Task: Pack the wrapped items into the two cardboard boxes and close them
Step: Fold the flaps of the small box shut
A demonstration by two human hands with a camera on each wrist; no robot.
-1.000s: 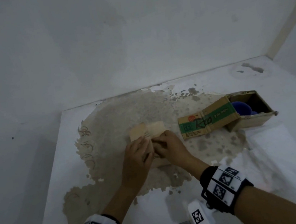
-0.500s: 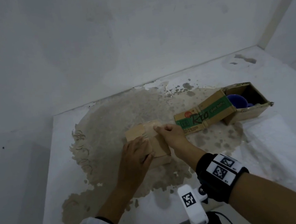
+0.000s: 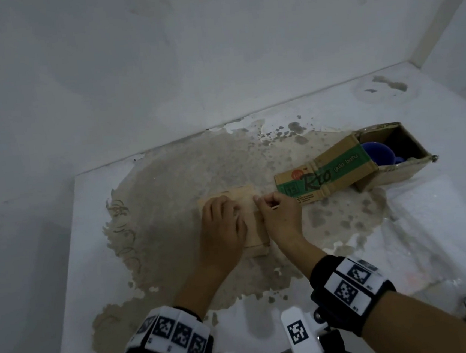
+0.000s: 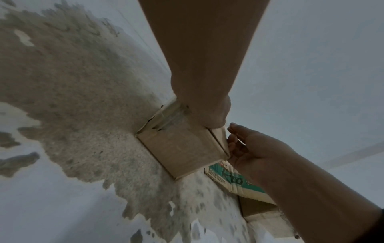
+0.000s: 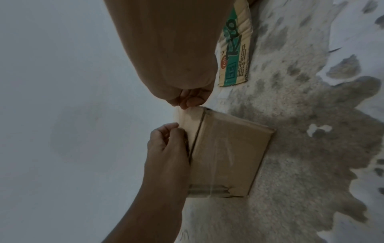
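Now the small plain brown cardboard box (image 3: 255, 225) sits on the worn patch of the white table (image 3: 121, 272), near its middle, its long axis running from near to far. It looks light and stiff, though the thin flaps will probably crease if forced; the sound places to take hold appear to be its side walls or a flap edge. The left hand (image 3: 222, 228) lies on its top, fingers curled at the flap, and whether they pinch it cannot be told. The right hand (image 3: 281, 217) pinches the far right flap edge between thumb and fingertips, a tight grip. To the right, well apart from it, the second brown cardboard box with a green printed flap (image 3: 389, 155) lies open with a blue cup (image 3: 377, 154) inside, its flap stretching left toward the hands.
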